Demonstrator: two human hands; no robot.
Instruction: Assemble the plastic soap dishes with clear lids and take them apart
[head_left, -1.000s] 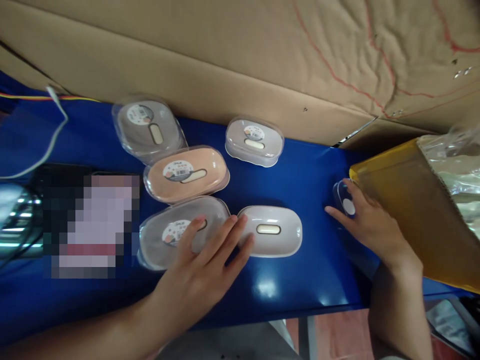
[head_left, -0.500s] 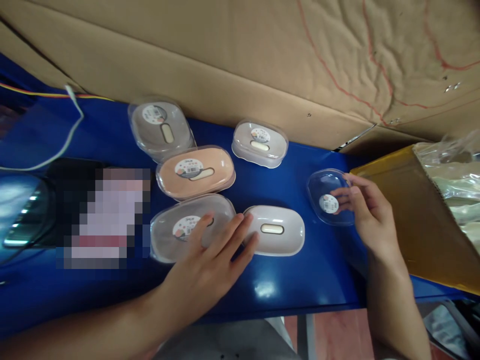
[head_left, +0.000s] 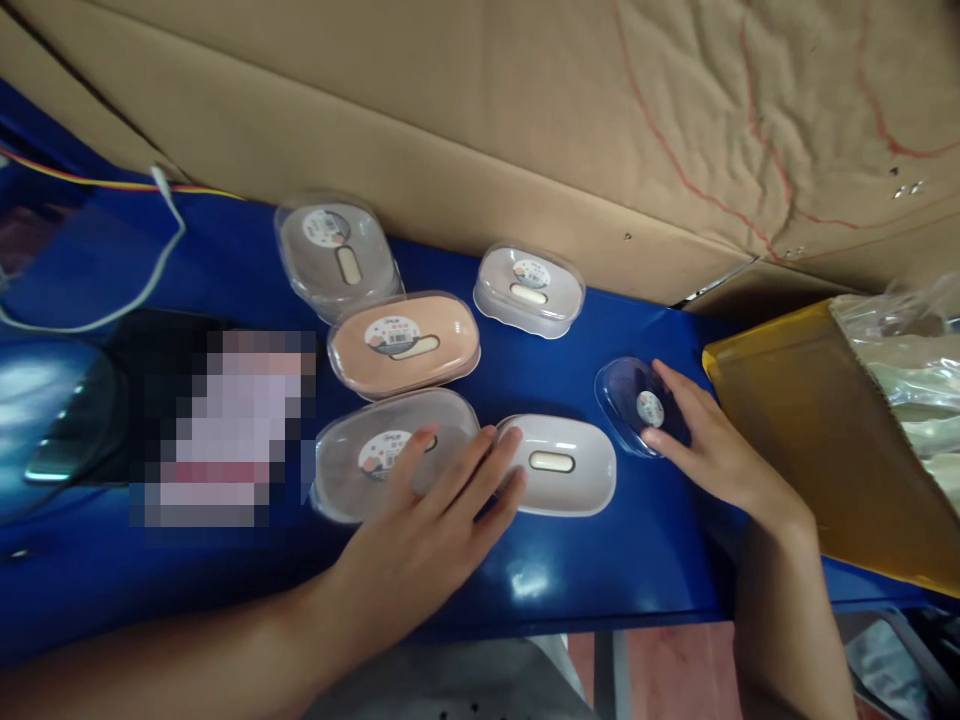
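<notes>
My right hand (head_left: 705, 435) grips a clear plastic lid (head_left: 616, 405) with a round printed sticker, thumb on the near side and fingers at the far edge. The lid is low over the blue table, right of an open white oval dish (head_left: 581, 485) with a cream slot in its middle. My left hand (head_left: 431, 525) lies with fingers spread over a grey oval dish (head_left: 341, 460) under a clear lid; its fingertips reach the white dish's left end. Behind are a lidded peach dish (head_left: 450, 340), a lidded grey dish (head_left: 311, 265) and a lidded white dish (head_left: 559, 295).
A cardboard box (head_left: 795, 440) holding plastic-wrapped items stands at the right. Brown cardboard (head_left: 450, 130) lines the table's back. On the left lie a black device with a blurred-out area (head_left: 217, 430) and a white cable (head_left: 150, 280). The blue table's (head_left: 637, 570) front edge is near me.
My right hand has shifted slightly left with the clear lid, and its thumb now lies at the lid's near side. My left hand stays on the dishes. The view has moved slightly.
</notes>
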